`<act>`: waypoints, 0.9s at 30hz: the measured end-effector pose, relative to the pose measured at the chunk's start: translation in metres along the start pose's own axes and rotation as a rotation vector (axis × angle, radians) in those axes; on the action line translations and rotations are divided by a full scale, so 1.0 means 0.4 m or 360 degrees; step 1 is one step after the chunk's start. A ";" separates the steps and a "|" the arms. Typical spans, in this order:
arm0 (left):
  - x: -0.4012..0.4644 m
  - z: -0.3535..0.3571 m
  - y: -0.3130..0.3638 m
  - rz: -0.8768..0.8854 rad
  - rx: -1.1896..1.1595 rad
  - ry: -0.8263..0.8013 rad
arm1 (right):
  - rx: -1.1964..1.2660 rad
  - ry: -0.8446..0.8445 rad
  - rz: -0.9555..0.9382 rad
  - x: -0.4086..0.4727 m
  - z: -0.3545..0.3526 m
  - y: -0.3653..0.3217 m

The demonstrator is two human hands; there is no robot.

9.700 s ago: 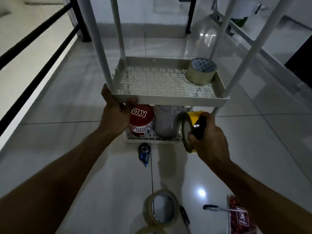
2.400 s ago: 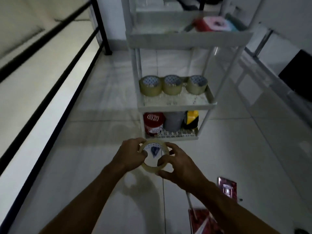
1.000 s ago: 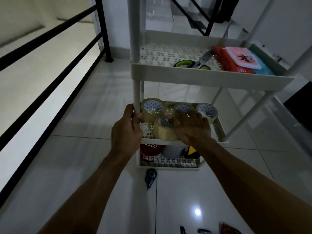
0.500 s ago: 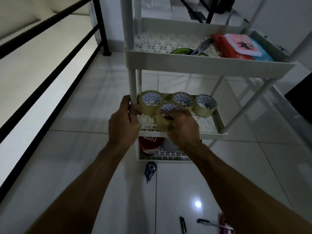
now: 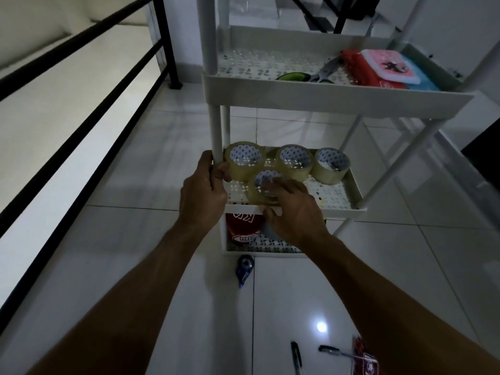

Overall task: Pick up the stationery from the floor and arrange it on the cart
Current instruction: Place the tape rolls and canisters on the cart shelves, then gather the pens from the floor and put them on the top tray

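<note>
1. Dim white tiled floor [image 5: 135,266]; a white cart [image 5: 338,100] stands on it.
2. Left hand [image 5: 201,189] grips the cart post [image 5: 217,136].
3. Right hand [image 5: 290,209] pinches a clear tape roll [image 5: 259,190] on the middle shelf [image 5: 335,197].

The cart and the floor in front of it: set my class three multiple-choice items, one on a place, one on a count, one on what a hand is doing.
1. Where do the scissors lie?
A. on the floor
B. on the cart's upper shelf
C. on the bottom shelf

2. How many tape rolls are on the middle shelf?
A. two
B. four
C. six

3. What is the left hand doing?
A. gripping the cart's front post
B. holding a pen
C. lying flat on the floor

Answers
1. B: the scissors lie on the perforated upper tray beside the red and pink packs.
2. B: three rolls stand in a back row, and the front roll is under the right hand.
3. A: its fingers wrap the white post at the middle shelf's corner.
</note>
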State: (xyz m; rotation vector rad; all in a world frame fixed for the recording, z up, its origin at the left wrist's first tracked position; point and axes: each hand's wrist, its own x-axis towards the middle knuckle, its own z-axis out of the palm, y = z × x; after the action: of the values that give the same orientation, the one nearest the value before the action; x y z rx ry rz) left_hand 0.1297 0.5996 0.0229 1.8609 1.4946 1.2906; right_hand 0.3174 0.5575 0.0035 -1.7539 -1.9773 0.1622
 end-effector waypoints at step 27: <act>-0.779 0.216 -0.030 -0.0674 0.0303 -0.1315 | 0.0121 -0.0355 0.0783 -0.846 -0.031 0.274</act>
State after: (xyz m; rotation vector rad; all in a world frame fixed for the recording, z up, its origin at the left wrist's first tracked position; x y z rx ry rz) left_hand 0.2008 0.3359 -0.1506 1.7189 1.4267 0.1351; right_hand 0.4403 0.2485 -0.1235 -2.2182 -1.6127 0.6114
